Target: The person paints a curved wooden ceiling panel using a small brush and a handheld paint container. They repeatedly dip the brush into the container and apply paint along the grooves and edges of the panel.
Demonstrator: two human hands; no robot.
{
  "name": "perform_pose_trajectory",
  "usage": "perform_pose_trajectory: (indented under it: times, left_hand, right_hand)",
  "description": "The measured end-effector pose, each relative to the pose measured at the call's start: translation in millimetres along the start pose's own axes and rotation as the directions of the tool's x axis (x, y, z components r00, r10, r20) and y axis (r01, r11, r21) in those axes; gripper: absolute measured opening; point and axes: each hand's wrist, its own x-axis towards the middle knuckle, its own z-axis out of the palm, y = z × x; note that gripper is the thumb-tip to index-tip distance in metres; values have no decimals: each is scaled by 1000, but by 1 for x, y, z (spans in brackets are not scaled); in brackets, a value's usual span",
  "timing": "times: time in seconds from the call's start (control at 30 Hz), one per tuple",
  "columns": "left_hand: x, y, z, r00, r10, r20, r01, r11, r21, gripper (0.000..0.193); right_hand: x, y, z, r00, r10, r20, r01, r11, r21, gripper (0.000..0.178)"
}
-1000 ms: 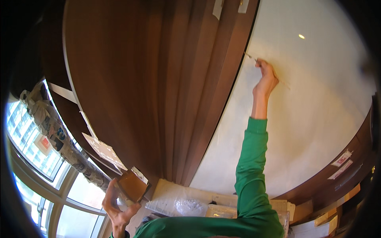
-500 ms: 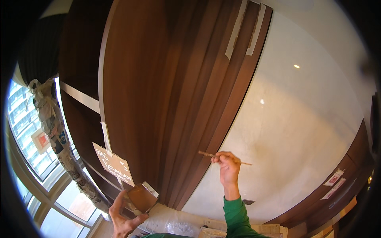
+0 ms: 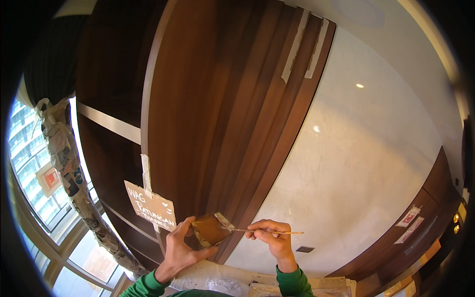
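Note:
My left hand grips a small square container by its sides, thumb and fingers on either edge. Brown material, like paint or stain, coats its inside, and pale smears mark its rim. In my right hand a thin paintbrush is pinched, nearly level. Its tip touches or sits just over the container's right corner; which one I cannot tell. Both hands are in front of a dark brown wood panel with vertical grooves, near its lower end.
A handwritten cardboard sign hangs by tape left of the container. Tape strips stick to the panel's upper right. To the right is a glossy white wall with a dark outlet plate. Plastic and cardboard lie below; a wrapped column stands left.
My right hand has lowered, bringing the brush from the panel's edge to the container. My left hand has raised the container and moved it right, so the two hands are closer together.

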Motion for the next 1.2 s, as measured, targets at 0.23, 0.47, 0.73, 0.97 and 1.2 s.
perform_pose_trajectory:
  times: [0.23, 0.47, 0.73, 0.97, 1.2]
  left_hand:
    - [11, -6, -11, 1000, 23, -9, -23, 1000, 1, 92]
    - [10, -11, -16, 998, 20, 51, -17, 998, -55, 98]
    - [11, -2, -53, 997, 27, 68, -23, 998, -66, 93]
    - [-11, 0, -68, 999, 24, 31, -21, 997, -75, 90]
    - [-27, 16, -80, 986, -162, 33, 165, 978, -129, 88]
  right_hand:
    - [-23, -8, 10, 990, 25, -142, -42, 992, -120, 15]
    - [-28, -2, 24, 975, 38, -217, -53, 996, -65, 15]
    - [51, -87, -16, 837, -499, -225, 408, 842, -351, 25]
    - [245, -136, -1, 446, -894, -45, 595, 334, -731, 21]
    - [406, -150, 4, 241, -939, 243, 203, -197, -959, 32]
